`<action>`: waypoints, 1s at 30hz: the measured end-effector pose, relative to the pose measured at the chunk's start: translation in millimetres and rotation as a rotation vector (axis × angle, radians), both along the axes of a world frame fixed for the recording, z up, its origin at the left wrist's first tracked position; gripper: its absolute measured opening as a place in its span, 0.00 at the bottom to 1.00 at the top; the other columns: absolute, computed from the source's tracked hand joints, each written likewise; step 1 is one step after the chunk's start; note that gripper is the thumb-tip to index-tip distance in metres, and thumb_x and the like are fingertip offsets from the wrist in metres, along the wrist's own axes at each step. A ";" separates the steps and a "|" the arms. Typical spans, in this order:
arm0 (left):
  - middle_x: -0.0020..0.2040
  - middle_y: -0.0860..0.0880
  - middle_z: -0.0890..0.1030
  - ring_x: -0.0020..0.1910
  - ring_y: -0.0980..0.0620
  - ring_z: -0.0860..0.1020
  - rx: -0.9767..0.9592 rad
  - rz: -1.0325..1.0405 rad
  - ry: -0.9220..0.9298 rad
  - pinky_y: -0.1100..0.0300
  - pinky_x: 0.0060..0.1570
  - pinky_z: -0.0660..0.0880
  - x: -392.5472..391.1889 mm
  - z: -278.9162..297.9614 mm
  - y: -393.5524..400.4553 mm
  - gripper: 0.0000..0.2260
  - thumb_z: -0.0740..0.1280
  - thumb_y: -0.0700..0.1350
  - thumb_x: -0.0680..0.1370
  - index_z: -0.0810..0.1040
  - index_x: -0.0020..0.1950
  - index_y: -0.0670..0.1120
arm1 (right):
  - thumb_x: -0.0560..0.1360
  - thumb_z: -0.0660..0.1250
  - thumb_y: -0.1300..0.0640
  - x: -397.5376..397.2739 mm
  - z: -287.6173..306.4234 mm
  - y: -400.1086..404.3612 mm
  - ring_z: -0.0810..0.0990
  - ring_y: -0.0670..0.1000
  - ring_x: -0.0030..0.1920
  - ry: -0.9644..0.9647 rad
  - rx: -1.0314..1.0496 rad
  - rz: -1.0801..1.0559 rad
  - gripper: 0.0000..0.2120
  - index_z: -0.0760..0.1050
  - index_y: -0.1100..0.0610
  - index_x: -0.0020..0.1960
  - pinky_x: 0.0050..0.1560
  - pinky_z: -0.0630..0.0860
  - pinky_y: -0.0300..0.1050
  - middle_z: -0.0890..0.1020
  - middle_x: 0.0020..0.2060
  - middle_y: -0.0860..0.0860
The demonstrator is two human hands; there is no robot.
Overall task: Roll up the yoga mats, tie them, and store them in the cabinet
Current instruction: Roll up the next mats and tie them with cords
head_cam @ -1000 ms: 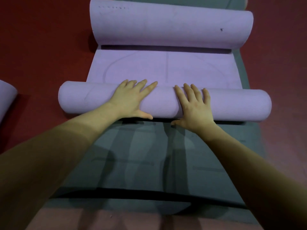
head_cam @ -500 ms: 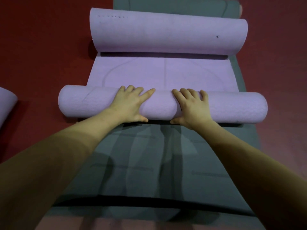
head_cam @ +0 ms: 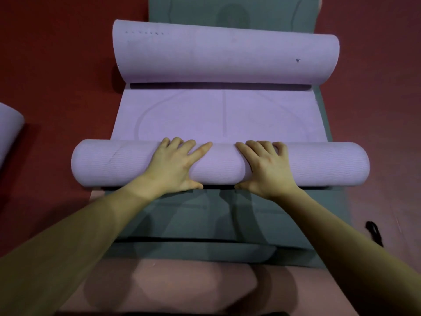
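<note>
A purple yoga mat lies on a grey-green mat (head_cam: pixel 182 222). Its near end is wound into a thick roll (head_cam: pixel 109 165) that runs left to right. My left hand (head_cam: pixel 175 167) and my right hand (head_cam: pixel 266 169) press side by side on the middle of the roll. Their fingers drape over its top and the thumbs sit against its near side. Beyond the roll a short flat stretch of the purple mat (head_cam: pixel 205 117) shows curved lines. The mat's far end (head_cam: pixel 227 55) curls up and over towards me.
The end of another purple roll (head_cam: pixel 9 126) shows at the left edge. A black strap (head_cam: pixel 373 233) lies on the red floor (head_cam: pixel 57 53) to the right. A pink mat (head_cam: pixel 193 286) lies under the grey-green one, close to me.
Both hands have pushed the roll away from me, so the flat purple stretch is shorter. My fingers now curve further over the roll's top.
</note>
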State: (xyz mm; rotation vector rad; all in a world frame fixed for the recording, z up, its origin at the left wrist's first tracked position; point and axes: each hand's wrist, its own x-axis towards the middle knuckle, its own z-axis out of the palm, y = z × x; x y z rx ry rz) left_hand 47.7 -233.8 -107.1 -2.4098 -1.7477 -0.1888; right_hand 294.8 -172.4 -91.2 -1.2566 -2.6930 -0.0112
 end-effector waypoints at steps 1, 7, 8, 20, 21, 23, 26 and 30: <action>0.55 0.43 0.79 0.44 0.41 0.77 -0.006 -0.006 -0.010 0.49 0.44 0.74 2.3 0.4 -7.0 0.50 0.74 0.69 0.55 0.63 0.71 0.51 | 0.49 0.78 0.38 2.9 1.3 -7.4 0.77 0.57 0.52 -0.005 -0.012 0.003 0.47 0.73 0.55 0.64 0.53 0.66 0.58 0.79 0.55 0.52; 0.54 0.44 0.80 0.43 0.42 0.77 -0.038 -0.048 -0.032 0.49 0.43 0.76 14.1 2.5 -49.0 0.48 0.71 0.71 0.56 0.64 0.70 0.51 | 0.48 0.77 0.36 18.7 6.5 -49.0 0.78 0.58 0.50 -0.036 -0.071 0.022 0.47 0.74 0.54 0.64 0.52 0.68 0.58 0.80 0.53 0.52; 0.54 0.45 0.80 0.42 0.42 0.77 -0.048 -0.048 -0.038 0.50 0.43 0.76 15.1 2.4 -53.7 0.47 0.68 0.72 0.57 0.64 0.71 0.51 | 0.47 0.78 0.36 20.4 6.5 -53.6 0.78 0.58 0.50 -0.038 -0.082 0.025 0.48 0.74 0.54 0.64 0.52 0.68 0.58 0.80 0.54 0.52; 0.61 0.40 0.79 0.52 0.42 0.80 -0.143 -0.208 0.018 0.50 0.48 0.77 -0.7 12.3 -22.7 0.43 0.54 0.73 0.67 0.69 0.72 0.46 | 0.74 0.56 0.38 20.9 -2.4 -63.2 0.65 0.60 0.70 0.100 -0.087 -0.015 0.31 0.64 0.49 0.74 0.70 0.52 0.56 0.69 0.71 0.53; 0.61 0.40 0.78 0.53 0.42 0.80 -0.129 -0.209 0.023 0.50 0.50 0.76 -2.1 12.4 -21.9 0.42 0.54 0.72 0.68 0.69 0.71 0.45 | 0.75 0.54 0.37 18.7 -2.9 -60.1 0.65 0.60 0.71 0.086 -0.082 -0.029 0.30 0.64 0.48 0.74 0.70 0.52 0.56 0.69 0.71 0.53; 0.63 0.39 0.77 0.56 0.40 0.79 -0.068 -0.177 0.037 0.49 0.54 0.75 -2.5 10.5 -25.7 0.36 0.55 0.68 0.72 0.69 0.71 0.45 | 0.76 0.51 0.35 12.9 -0.9 -44.8 0.67 0.60 0.71 0.023 -0.082 -0.042 0.30 0.65 0.48 0.74 0.70 0.52 0.57 0.70 0.71 0.53; 0.66 0.39 0.75 0.61 0.38 0.75 0.035 -0.022 0.050 0.47 0.60 0.71 8.6 5.4 -36.9 0.27 0.55 0.58 0.78 0.70 0.71 0.45 | 0.73 0.43 0.30 2.1 9.9 -16.4 0.63 0.56 0.73 -0.050 -0.157 -0.100 0.35 0.63 0.44 0.74 0.71 0.47 0.59 0.66 0.74 0.50; 0.69 0.40 0.72 0.66 0.41 0.72 -0.077 0.179 -0.038 0.44 0.66 0.62 26.2 8.6 -29.1 0.27 0.51 0.57 0.77 0.69 0.72 0.47 | 0.74 0.48 0.34 -5.7 16.0 -5.1 0.68 0.55 0.70 0.029 -0.189 -0.119 0.32 0.70 0.48 0.70 0.69 0.56 0.60 0.69 0.72 0.51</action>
